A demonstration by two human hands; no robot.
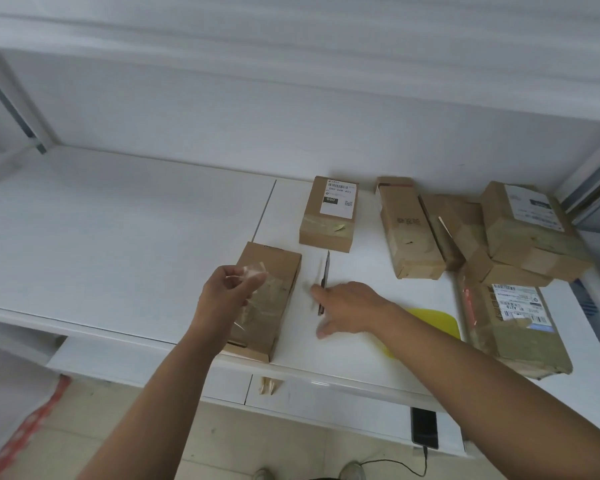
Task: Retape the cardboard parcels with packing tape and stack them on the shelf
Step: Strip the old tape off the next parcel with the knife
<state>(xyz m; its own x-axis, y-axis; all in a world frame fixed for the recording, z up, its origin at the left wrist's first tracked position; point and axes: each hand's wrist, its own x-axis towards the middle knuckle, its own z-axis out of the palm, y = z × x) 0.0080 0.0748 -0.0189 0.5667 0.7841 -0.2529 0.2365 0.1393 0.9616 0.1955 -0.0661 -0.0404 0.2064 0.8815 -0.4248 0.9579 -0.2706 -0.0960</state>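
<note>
Left hand pinches a clear tape strip above the center parcel; right hand, fingers spread, rests on the knife (other parcels sit right of frame).

White label on far small parcel reading "060", near right parcel's label print too blurred

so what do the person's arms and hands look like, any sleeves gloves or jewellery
Both arms are bare from the bottom edge of the view up to the hands: no sleeve shows on either forearm. The left hand and the right hand are ungloved. No watch, bracelet or wristband shows at either wrist, and no ring can be made out, though the fingers are somewhat blurred.
</note>
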